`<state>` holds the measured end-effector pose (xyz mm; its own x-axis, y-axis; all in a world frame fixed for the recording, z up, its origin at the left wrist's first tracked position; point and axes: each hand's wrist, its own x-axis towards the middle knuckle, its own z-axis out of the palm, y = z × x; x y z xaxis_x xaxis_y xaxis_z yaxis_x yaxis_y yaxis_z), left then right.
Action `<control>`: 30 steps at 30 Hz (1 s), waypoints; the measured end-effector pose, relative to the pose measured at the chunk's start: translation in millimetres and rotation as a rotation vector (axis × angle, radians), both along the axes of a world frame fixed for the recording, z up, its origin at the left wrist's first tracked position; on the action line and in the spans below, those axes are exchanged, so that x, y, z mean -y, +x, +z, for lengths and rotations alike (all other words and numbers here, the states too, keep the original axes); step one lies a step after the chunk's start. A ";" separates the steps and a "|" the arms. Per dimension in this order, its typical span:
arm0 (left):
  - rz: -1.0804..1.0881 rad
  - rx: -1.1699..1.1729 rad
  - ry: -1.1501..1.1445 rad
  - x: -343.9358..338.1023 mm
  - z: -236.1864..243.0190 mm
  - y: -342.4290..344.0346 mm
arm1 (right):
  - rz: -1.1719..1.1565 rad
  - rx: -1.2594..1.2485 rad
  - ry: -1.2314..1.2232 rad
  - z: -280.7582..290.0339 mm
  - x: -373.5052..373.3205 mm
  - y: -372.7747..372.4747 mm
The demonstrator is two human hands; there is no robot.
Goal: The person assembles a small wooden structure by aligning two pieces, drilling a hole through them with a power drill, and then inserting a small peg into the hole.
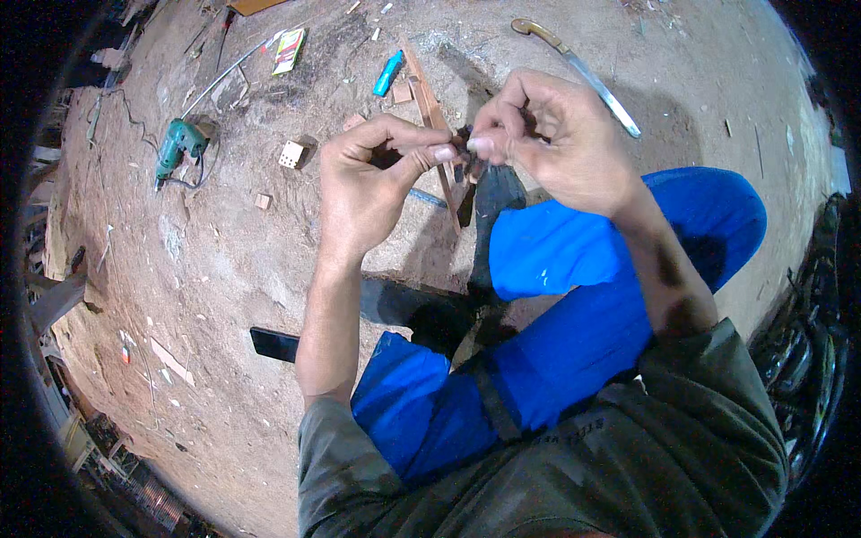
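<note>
Both my hands come together in front of me, above my bent legs. My left hand [372,179] is closed in a pinch, thumb against forefinger. Close beside it, my right hand [556,148] pinches too, its other fingers curled in. Something small and dark shows between the fingertips, too small to make out. Beneath the hands lies a long, thin reddish-brown wooden strip [433,106], partly hidden by my fingers. A teal, tube-shaped tool [388,73] rests against the strip's far left side, near a small wooden piece [402,93].
A green power drill [179,149] with a cord lies at the left. Nearer are a pale block with dark holes [291,154], a small wooden cube [263,202] and a black phone [273,344]. A long blade with a brown handle [587,76] lies far right; a packet [289,51] lies at the back.
</note>
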<state>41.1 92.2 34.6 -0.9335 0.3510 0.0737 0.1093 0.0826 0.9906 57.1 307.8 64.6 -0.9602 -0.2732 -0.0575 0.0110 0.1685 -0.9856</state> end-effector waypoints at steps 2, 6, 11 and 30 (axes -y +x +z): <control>0.029 -0.004 0.048 -0.1 -1.3 2.6 | 0.052 0.041 -0.007 -1.8 -3.0 -2.0; 0.020 -0.148 0.174 -3.8 -7.5 4.9 | 0.015 -0.124 0.330 -10.4 -8.1 -6.7; 0.038 -0.199 0.189 -0.7 -9.6 7.8 | 0.015 0.011 0.146 -17.7 -3.3 -5.0; 0.086 0.079 0.557 8.7 -41.8 5.1 | 0.050 0.105 -0.206 -16.1 12.5 3.6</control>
